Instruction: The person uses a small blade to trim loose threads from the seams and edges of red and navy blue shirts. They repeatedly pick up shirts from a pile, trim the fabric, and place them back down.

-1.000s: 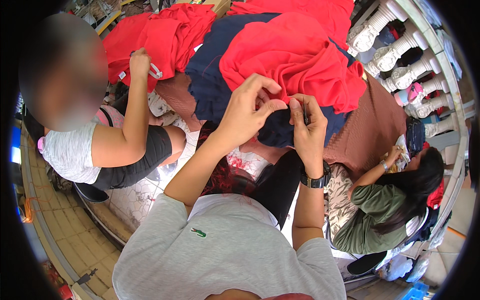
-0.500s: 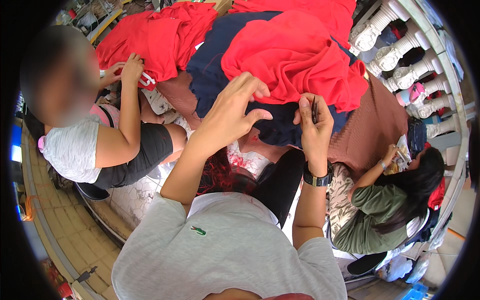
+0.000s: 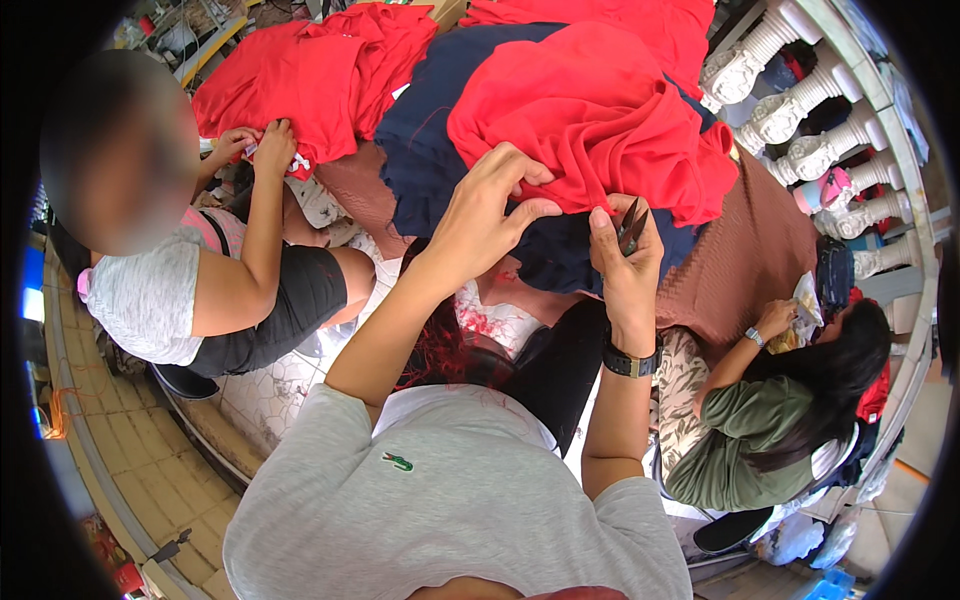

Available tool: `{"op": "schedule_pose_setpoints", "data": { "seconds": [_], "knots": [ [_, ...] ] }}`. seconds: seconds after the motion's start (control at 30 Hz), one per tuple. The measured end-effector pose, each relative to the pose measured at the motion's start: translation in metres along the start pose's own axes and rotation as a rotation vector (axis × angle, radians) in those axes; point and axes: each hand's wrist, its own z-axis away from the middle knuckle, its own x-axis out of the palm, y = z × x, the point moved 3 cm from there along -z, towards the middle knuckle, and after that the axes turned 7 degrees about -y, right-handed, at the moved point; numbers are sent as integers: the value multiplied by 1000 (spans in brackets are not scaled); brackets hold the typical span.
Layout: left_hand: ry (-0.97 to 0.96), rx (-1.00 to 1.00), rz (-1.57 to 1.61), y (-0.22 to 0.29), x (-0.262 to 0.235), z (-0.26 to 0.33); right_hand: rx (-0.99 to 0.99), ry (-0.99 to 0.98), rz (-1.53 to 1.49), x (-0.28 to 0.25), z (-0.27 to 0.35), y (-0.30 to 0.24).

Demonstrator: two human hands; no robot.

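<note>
A crumpled red garment (image 3: 580,110) lies on a dark blue cloth (image 3: 420,130) in front of me. My left hand (image 3: 490,215) is at the garment's near edge, its thumb and curled fingers still a little apart. Nothing can be made out between them. Thread snips (image 3: 631,228) rest in my right hand (image 3: 628,260), blades pointing up and spread. The right thumb and forefinger are at the lower edge of the red cloth, where they seem to pinch it.
A brown cover (image 3: 750,240) drapes beneath the cloths. On the left a co-worker (image 3: 240,260) handles a red garment (image 3: 300,80); on the right another person (image 3: 780,400) holds a plastic bag (image 3: 805,305). White balusters (image 3: 780,115) line the right side.
My left hand has shifted right and up toward the cloth edge, its thumb nearer the fingers. The snips have turned and show both blades. The left co-worker's hands have moved together.
</note>
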Motion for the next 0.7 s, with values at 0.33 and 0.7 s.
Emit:
{"op": "schedule_pose_setpoints", "data": {
  "seconds": [0.33,0.7],
  "knots": [
    [-379,-156,803,16,-6,19,-23,-138,-515,-4,1,5],
    [103,29,159,14,13,-4,-10,-104,-422,0,2,4]
  ]
}}
